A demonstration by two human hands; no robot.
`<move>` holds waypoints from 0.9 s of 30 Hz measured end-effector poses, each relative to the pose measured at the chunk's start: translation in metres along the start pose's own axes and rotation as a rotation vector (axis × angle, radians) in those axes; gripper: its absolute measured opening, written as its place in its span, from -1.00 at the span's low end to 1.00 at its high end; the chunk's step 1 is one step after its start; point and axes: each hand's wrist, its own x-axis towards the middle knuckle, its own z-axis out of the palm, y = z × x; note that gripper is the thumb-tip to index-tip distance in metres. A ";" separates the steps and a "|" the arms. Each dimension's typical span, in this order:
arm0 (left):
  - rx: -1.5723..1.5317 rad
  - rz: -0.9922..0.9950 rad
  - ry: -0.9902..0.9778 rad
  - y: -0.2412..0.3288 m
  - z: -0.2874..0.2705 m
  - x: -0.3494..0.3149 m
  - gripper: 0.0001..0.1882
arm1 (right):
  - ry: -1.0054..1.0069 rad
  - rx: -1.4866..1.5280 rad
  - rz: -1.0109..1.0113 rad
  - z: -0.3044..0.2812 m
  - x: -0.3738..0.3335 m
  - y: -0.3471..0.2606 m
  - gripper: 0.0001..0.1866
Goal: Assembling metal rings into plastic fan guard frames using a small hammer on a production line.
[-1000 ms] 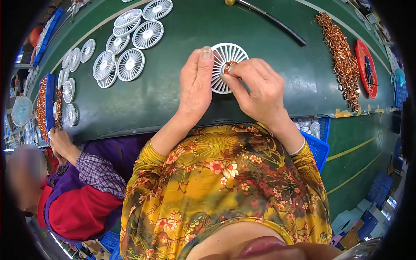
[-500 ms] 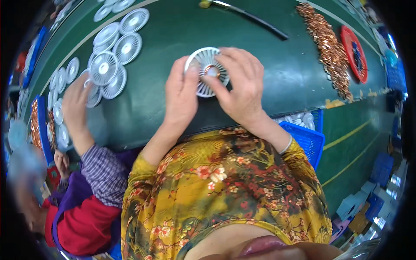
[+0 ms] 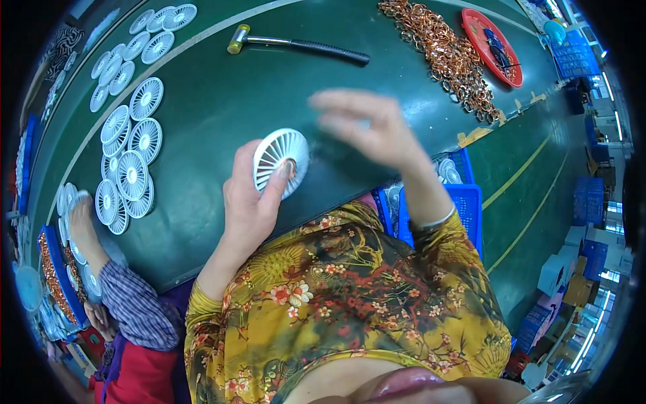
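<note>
My left hand [image 3: 252,195] grips a white slotted plastic disc [image 3: 274,149] by its edge, holding it tilted above the green table. The thumb presses near the disc's centre, where a coppery ring [image 3: 292,172] partly shows. My right hand [image 3: 370,128] is off to the right of the disc, away from it and blurred by motion. Its fingers stretch out to the left with the thumb apart, and I see nothing between them.
Several white discs [image 3: 132,175] lie at the left, by a co-worker's hand [image 3: 84,225]. A hammer [image 3: 296,46] lies at the back. Copper rings [image 3: 444,54] are heaped at the right beside a red tray [image 3: 471,30]. Blue baskets [image 3: 464,202] stand below the table edge.
My right hand has let go of the disc and moved away to the right. My left hand has carried the disc left and nearer. The whole view has shifted too.
</note>
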 end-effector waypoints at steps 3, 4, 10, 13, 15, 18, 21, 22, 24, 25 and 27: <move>0.238 0.236 0.276 -0.013 0.010 0.003 -0.64 | 0.381 -0.238 0.247 -0.055 0.033 0.060 -0.52; 0.352 0.317 0.290 -0.016 0.012 0.007 -0.61 | 0.525 -0.392 0.326 -0.076 0.042 0.089 -0.45; 0.661 0.308 -0.023 -0.023 0.016 0.005 -0.54 | 0.413 -1.021 0.620 -0.129 0.049 0.169 -0.53; 0.514 0.288 0.039 -0.018 0.006 0.005 -0.54 | 0.378 -0.877 0.469 -0.127 0.037 0.154 -0.66; 0.594 0.262 0.160 -0.019 -0.008 0.009 -0.53 | 0.416 -0.813 0.421 -0.122 0.035 0.149 -0.71; 0.702 0.339 0.377 -0.027 -0.043 0.021 -0.56 | 0.513 -0.857 0.456 -0.126 0.032 0.143 -0.67; 0.909 0.266 0.523 -0.047 -0.084 0.023 -0.51 | 0.566 -0.836 0.371 -0.129 0.030 0.164 -0.61; 0.937 0.190 0.547 -0.060 -0.100 0.023 -0.46 | 0.580 -0.829 0.383 -0.127 0.029 0.157 -0.63; 1.037 0.086 0.584 -0.066 -0.126 0.015 -0.39 | 0.653 -0.822 0.400 -0.123 0.028 0.142 -0.70; 1.027 0.079 0.561 -0.070 -0.139 0.011 -0.37 | 0.726 -0.793 0.250 -0.129 0.022 0.146 -0.72; 1.166 -0.045 0.524 -0.094 -0.159 -0.004 -0.29 | 0.822 -0.750 0.359 -0.116 0.020 0.107 -0.75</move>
